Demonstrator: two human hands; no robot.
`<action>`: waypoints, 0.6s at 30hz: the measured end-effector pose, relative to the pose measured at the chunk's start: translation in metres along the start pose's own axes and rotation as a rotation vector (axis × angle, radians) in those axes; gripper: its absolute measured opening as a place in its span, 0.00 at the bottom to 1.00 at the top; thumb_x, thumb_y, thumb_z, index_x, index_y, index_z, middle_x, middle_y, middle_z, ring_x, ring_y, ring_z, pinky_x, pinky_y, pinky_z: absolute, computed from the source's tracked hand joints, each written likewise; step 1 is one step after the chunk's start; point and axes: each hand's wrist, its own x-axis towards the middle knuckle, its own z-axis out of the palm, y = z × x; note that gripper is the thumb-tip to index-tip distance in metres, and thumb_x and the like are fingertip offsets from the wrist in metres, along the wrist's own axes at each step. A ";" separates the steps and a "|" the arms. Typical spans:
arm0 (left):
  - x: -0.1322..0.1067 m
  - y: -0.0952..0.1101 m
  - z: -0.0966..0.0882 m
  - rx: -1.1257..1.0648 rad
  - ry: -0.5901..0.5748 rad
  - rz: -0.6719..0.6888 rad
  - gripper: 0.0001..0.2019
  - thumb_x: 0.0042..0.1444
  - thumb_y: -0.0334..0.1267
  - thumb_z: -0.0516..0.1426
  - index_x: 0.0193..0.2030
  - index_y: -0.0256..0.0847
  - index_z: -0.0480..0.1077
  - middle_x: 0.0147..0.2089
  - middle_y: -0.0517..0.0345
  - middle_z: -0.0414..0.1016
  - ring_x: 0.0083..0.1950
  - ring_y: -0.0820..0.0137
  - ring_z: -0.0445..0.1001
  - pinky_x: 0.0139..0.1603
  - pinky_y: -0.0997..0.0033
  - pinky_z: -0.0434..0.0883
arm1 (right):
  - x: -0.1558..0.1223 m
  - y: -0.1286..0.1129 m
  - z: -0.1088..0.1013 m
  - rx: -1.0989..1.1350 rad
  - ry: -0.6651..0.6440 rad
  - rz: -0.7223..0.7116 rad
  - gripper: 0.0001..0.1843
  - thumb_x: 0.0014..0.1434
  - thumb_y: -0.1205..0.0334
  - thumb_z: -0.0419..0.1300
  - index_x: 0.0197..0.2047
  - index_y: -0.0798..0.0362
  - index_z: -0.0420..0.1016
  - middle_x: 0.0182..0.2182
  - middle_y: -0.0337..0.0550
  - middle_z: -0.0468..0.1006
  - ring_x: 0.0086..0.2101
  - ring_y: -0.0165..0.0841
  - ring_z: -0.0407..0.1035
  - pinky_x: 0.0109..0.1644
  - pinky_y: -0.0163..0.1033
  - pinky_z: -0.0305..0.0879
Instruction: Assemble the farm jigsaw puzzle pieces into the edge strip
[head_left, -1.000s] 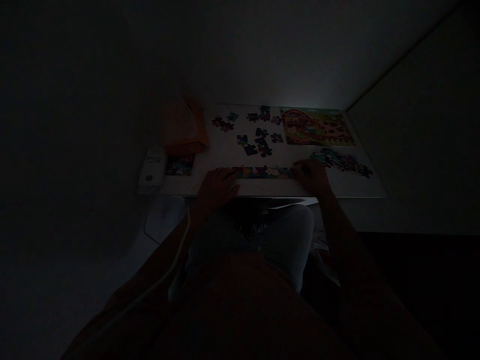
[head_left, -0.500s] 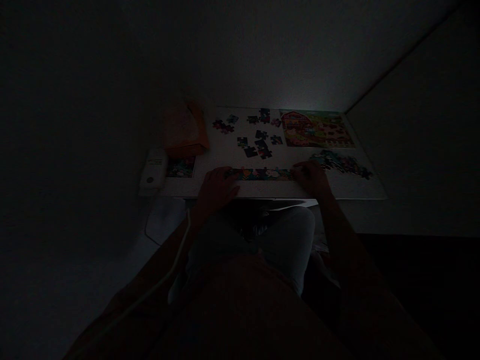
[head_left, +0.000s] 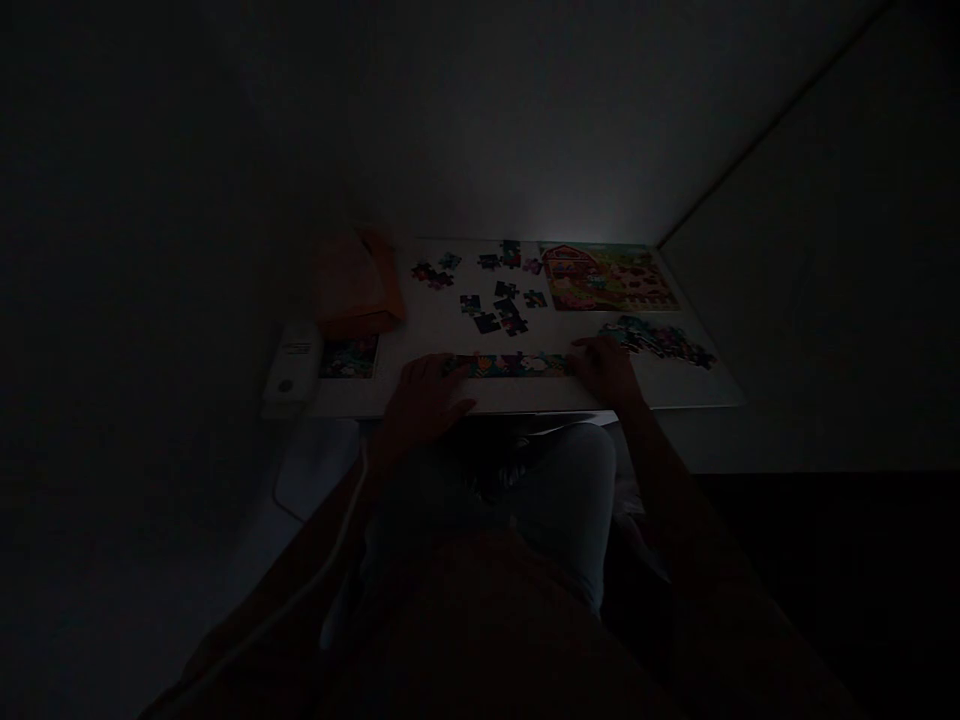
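Observation:
A joined strip of jigsaw puzzle (head_left: 517, 366) lies along the near side of the white table, showing colourful plants and a white animal. My left hand (head_left: 427, 395) rests over its left end, fingers stretched out and thumb apart. At the other end, my right hand (head_left: 606, 370) has bent fingers closed about the strip's tip; dim light hides the exact contact. Beyond the strip lie several loose or partly joined puzzle pieces (head_left: 510, 317). A heap of puzzle pieces (head_left: 660, 340) sits just past my right hand.
A farm picture with a red barn (head_left: 611, 278) lies at the back right. On the left are an orange box (head_left: 358, 285), a small dark picture card (head_left: 349, 357) and a white device (head_left: 292, 365) with a cable. A wall rises behind the table (head_left: 675, 392).
The view has shifted, so the table appears slightly lower and further left. Both hands stay at the strip's ends, with the right fingers slightly straighter.

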 end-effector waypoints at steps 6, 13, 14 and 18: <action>0.020 -0.018 0.004 -0.178 0.067 -0.112 0.25 0.82 0.51 0.60 0.78 0.46 0.77 0.82 0.37 0.73 0.82 0.45 0.71 0.82 0.37 0.72 | 0.001 0.002 0.002 -0.030 0.018 -0.032 0.25 0.74 0.38 0.66 0.60 0.47 0.88 0.50 0.58 0.84 0.49 0.55 0.81 0.61 0.64 0.80; 0.103 -0.055 0.005 -0.425 0.189 -0.205 0.24 0.77 0.48 0.65 0.72 0.37 0.76 0.70 0.36 0.79 0.61 0.54 0.84 0.70 0.49 0.82 | 0.003 -0.003 0.000 -0.005 -0.020 0.003 0.25 0.74 0.36 0.64 0.60 0.46 0.87 0.50 0.57 0.84 0.48 0.55 0.82 0.60 0.64 0.80; 0.120 -0.060 0.005 -0.466 0.167 -0.248 0.25 0.77 0.47 0.64 0.73 0.38 0.75 0.70 0.36 0.79 0.56 0.57 0.85 0.66 0.51 0.83 | 0.003 -0.004 0.000 -0.001 -0.023 0.011 0.26 0.74 0.35 0.64 0.60 0.45 0.86 0.50 0.57 0.84 0.49 0.55 0.82 0.61 0.64 0.80; 0.192 -0.075 0.002 -0.332 0.112 -0.401 0.22 0.78 0.43 0.63 0.74 0.39 0.74 0.69 0.37 0.81 0.71 0.52 0.81 0.76 0.52 0.78 | 0.003 -0.007 0.002 0.013 -0.038 0.030 0.26 0.74 0.35 0.63 0.59 0.47 0.85 0.51 0.58 0.84 0.52 0.57 0.81 0.63 0.65 0.78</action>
